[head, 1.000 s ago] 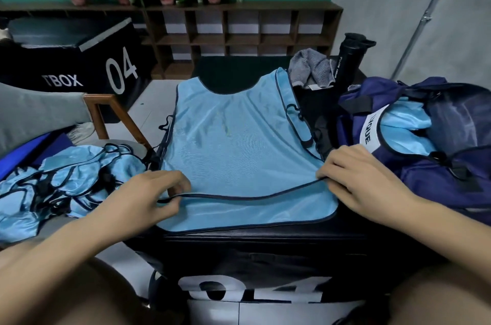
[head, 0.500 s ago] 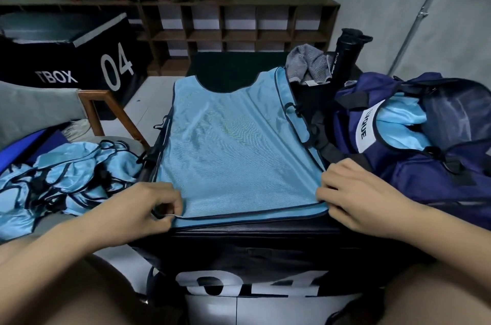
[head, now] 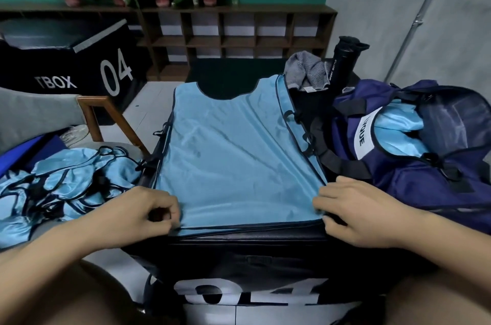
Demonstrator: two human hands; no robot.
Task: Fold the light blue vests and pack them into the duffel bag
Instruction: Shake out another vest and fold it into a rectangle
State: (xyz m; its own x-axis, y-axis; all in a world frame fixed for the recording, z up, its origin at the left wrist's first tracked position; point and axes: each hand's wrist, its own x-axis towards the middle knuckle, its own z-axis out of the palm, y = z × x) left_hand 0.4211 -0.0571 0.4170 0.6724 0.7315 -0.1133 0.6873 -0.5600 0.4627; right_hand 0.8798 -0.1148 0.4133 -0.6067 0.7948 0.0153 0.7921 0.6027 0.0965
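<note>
Light blue nylon vest (head: 233, 154) lay flat, unfolded; L hand (head: 148, 213) & R hand (head: 353, 210) pinched hem corners. Navy fabric duffel bag (head: 414, 176) already held blue fabric; crumpled light blue vest pile (head: 66, 186) pending.

Dim, cool indoor light, soft and even; shadows weak, diffuse; faint sheen on vest (head: 233, 160) fabric; box (head: 239, 266) front near black, detail lost; wide-angle bowing toward edges, shelf (head: 239, 10) top line curved; forearms (head: 53, 258) at bottom stretched, slightly soft.
</note>
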